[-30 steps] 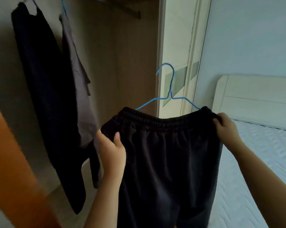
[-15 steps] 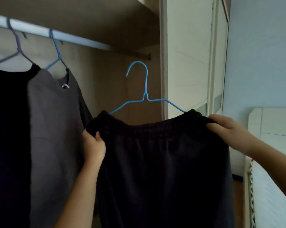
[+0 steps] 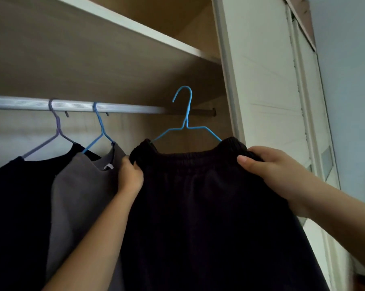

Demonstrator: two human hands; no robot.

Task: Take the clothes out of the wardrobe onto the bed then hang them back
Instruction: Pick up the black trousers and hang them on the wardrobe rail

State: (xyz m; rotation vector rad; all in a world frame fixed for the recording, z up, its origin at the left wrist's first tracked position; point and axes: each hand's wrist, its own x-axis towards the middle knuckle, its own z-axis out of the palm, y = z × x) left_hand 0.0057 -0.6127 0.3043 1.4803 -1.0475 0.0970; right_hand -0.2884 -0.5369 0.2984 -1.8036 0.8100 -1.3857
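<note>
Your left hand (image 3: pixel 131 175) and right hand (image 3: pixel 267 171) each pinch the waistband of the shorts (image 3: pixel 198 206). Hold the blue hanger (image 3: pixel 185 122) level, carry its hook over the rail (image 3: pixel 72 106), then lower.

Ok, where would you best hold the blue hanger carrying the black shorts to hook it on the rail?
Probably the twisted neck of the blue hanger, just under its hook, reached from the front. It stands bare above the black shorts and steers the hook directly. The left hand and right hand grip the waistband ends instead, which holds it level.
</note>
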